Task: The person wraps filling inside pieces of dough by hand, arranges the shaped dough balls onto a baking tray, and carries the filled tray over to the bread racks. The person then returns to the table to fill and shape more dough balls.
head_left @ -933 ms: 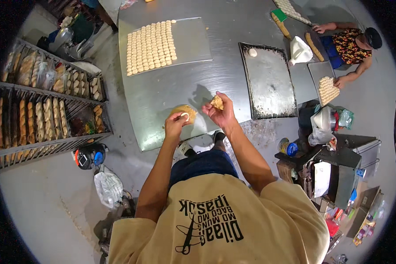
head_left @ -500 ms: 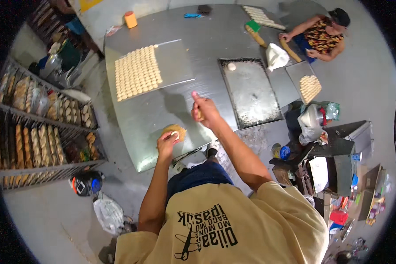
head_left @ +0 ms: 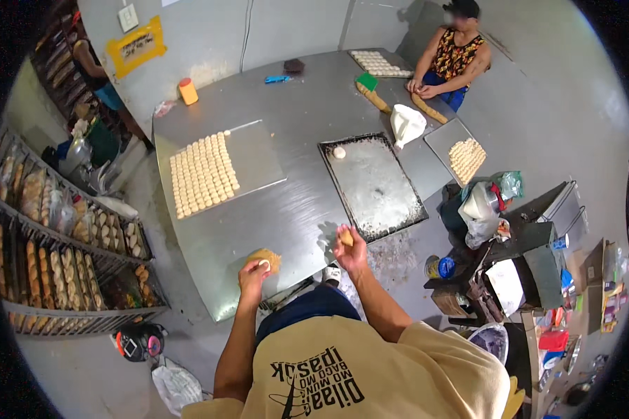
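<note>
Pinching a pale disc (head_left: 264, 264) (likely soft dough; grip its rim) is the left hand (head_left: 250, 279), the right hand (head_left: 353, 254) clasping a tan lump (head_left: 346, 238).

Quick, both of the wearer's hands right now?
Left hand: closed, pinching a small white piece, probably dough.
Right hand: fingers curled, holding a tan lump.

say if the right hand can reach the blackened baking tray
Probably yes: the blackened baking tray lies just beyond the right hand, nothing visible between, though that hand holds a tan lump.
</note>
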Demonstrator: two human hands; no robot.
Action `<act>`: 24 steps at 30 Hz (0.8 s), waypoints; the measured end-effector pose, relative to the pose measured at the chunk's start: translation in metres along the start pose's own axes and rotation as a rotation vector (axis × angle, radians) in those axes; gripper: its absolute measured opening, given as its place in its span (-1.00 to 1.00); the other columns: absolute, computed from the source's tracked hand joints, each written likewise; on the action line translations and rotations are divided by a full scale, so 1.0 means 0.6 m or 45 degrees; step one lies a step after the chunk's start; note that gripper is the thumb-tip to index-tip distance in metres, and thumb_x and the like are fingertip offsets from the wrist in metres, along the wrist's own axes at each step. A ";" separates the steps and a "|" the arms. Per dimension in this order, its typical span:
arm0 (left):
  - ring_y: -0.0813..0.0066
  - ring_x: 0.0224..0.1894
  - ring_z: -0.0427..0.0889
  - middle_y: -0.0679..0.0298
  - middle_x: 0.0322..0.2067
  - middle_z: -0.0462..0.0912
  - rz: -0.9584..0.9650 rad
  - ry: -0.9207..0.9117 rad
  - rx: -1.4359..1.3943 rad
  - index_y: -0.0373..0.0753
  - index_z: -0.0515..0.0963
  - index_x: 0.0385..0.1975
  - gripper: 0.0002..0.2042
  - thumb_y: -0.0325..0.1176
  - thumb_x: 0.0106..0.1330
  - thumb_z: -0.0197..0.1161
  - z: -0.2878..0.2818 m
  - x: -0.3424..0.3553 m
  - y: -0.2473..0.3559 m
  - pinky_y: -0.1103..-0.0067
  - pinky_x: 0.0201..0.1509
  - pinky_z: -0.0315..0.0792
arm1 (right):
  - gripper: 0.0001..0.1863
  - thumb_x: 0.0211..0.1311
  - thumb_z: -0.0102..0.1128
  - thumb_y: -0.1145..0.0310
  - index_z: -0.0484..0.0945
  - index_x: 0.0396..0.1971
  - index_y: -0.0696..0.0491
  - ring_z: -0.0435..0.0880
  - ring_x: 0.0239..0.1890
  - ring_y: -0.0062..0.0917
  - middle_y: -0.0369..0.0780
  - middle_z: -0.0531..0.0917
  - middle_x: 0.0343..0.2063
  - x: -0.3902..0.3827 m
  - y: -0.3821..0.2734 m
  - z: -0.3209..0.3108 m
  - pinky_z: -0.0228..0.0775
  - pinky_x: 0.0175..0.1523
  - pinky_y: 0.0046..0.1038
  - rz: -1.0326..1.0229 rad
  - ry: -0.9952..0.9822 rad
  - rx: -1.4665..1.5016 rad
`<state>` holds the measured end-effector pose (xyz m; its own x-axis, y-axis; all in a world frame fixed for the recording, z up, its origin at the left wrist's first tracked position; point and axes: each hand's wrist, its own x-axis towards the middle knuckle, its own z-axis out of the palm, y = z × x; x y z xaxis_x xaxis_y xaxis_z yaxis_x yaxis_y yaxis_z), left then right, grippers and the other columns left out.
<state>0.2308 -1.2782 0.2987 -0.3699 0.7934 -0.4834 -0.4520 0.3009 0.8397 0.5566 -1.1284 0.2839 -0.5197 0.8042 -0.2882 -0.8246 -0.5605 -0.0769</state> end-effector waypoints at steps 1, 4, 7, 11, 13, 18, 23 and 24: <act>0.39 -0.13 0.78 0.16 -0.13 0.78 0.007 -0.012 0.012 -0.44 0.70 0.03 -0.75 -0.46 0.45 0.43 0.005 -0.002 0.003 0.46 0.01 0.72 | -0.61 0.69 0.11 0.02 0.68 -0.01 0.06 0.82 -0.16 -0.31 -0.15 0.81 -0.15 0.000 0.001 -0.001 0.75 0.01 -0.29 -0.035 0.022 0.006; 0.38 -0.15 0.78 0.16 -0.14 0.77 0.031 0.101 0.109 -0.44 0.70 0.01 -0.77 -0.47 0.44 0.42 -0.009 -0.013 0.001 0.49 -0.02 0.73 | -0.47 0.60 0.17 -0.23 0.65 -0.25 -0.01 0.69 -0.42 -0.43 -0.24 0.72 -0.42 0.047 0.036 0.068 0.52 -0.34 -0.48 0.022 0.422 -0.316; 0.37 -0.17 0.77 0.17 -0.15 0.77 0.035 0.119 0.197 -0.44 0.70 0.02 -0.77 -0.48 0.44 0.41 0.014 -0.001 0.008 0.49 -0.03 0.73 | -0.43 0.58 0.24 -0.20 0.52 -0.48 -0.02 0.51 -0.60 -0.52 -0.26 0.60 -0.60 0.095 0.006 0.138 0.26 -0.50 -0.48 0.086 0.480 -0.506; 0.38 -0.19 0.77 0.17 -0.18 0.76 0.061 0.178 0.080 -0.47 0.69 -0.02 -0.75 -0.45 0.42 0.45 0.055 -0.002 0.019 0.44 -0.10 0.73 | -0.50 0.61 0.26 -0.07 0.53 -0.47 0.00 0.55 -0.58 -0.51 -0.24 0.61 -0.59 0.151 -0.040 0.217 0.34 -0.47 -0.41 0.099 0.332 -1.166; 0.38 -0.18 0.78 0.18 -0.19 0.76 0.082 0.161 0.080 -0.45 0.70 -0.03 -0.77 -0.45 0.42 0.45 0.080 -0.021 0.031 0.44 -0.10 0.73 | -0.56 0.62 0.25 -0.01 0.60 -0.39 0.04 0.62 -0.52 -0.48 -0.20 0.68 -0.50 0.162 -0.058 0.254 0.43 -0.43 -0.39 0.161 0.285 -1.287; 0.39 -0.19 0.78 0.18 -0.21 0.77 0.152 0.148 0.153 -0.41 0.74 -0.05 -0.77 -0.45 0.37 0.45 0.204 -0.055 0.072 0.43 -0.01 0.75 | -0.61 0.68 0.10 0.16 0.62 0.18 0.16 0.78 -0.09 -0.29 -0.08 0.76 -0.02 0.171 -0.158 0.243 0.68 -0.03 -0.30 0.500 -0.301 -0.568; 0.37 -0.20 0.81 0.17 -0.22 0.79 -0.035 0.215 0.234 -0.46 0.72 0.00 -0.74 -0.43 0.42 0.45 0.275 -0.057 0.054 0.44 -0.06 0.78 | -0.61 0.66 0.18 0.00 0.69 -0.14 0.05 0.75 -0.23 -0.42 -0.19 0.77 -0.22 0.236 -0.169 0.147 0.61 -0.20 -0.38 0.457 0.048 -0.528; 0.36 -0.17 0.81 0.15 -0.19 0.80 -0.049 0.234 0.285 -0.47 0.72 0.03 -0.72 -0.42 0.43 0.46 0.282 -0.060 0.054 0.42 -0.03 0.78 | -0.65 0.63 0.27 0.03 0.68 -0.22 0.04 0.76 -0.26 -0.47 -0.23 0.77 -0.28 0.242 -0.166 0.154 0.62 -0.23 -0.40 0.486 0.052 -0.526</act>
<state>0.3667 -1.2076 0.3849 -0.5060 0.6760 -0.5358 -0.2862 0.4544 0.8436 0.5427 -0.9378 0.3379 -0.7481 0.5259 -0.4048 -0.4198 -0.8474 -0.3251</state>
